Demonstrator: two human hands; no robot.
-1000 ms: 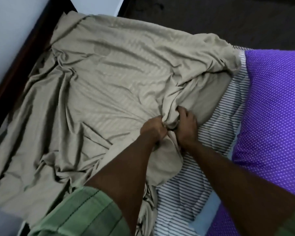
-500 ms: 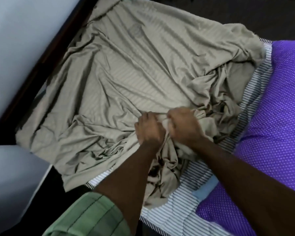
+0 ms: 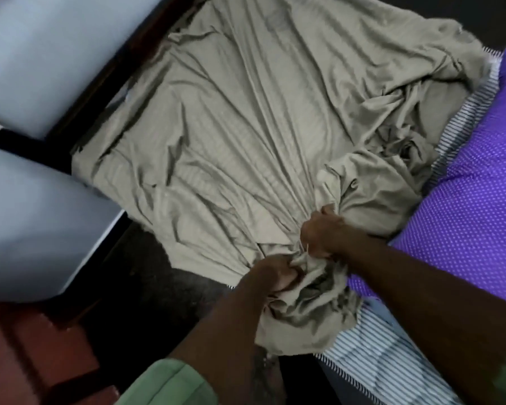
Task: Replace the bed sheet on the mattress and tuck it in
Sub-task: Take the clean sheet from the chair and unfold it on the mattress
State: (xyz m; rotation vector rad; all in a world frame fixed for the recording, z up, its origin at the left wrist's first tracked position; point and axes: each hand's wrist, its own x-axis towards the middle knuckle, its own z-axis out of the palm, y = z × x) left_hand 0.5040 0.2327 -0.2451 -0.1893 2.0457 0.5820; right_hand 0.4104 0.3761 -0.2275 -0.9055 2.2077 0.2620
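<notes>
Dark floor (image 3: pixel 158 287) lies open at the bed's near corner, wall (image 3: pixel 41 54) beyond. Your left hand (image 3: pixel 270 273) and right hand (image 3: pixel 323 233), close together, both clutch the bunched beige sheet (image 3: pixel 246 141); its folds hide the fingertips.

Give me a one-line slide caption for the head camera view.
Both hands, left hand and right hand, grip a bunched beige sheet over the striped mattress, beside a purple dotted cloth.

You have a khaki-beige sheet (image 3: pixel 246 135) with faint tonal stripes. Under it, the mattress cover (image 3: pixel 377 361) shows thin dark-and-white stripes. The pillow (image 3: pixel 465 200) beside it is purple with small white dots. Your sleeve (image 3: pixel 170 381) is green, and the bed frame (image 3: pixel 105 74) is dark brown.
</notes>
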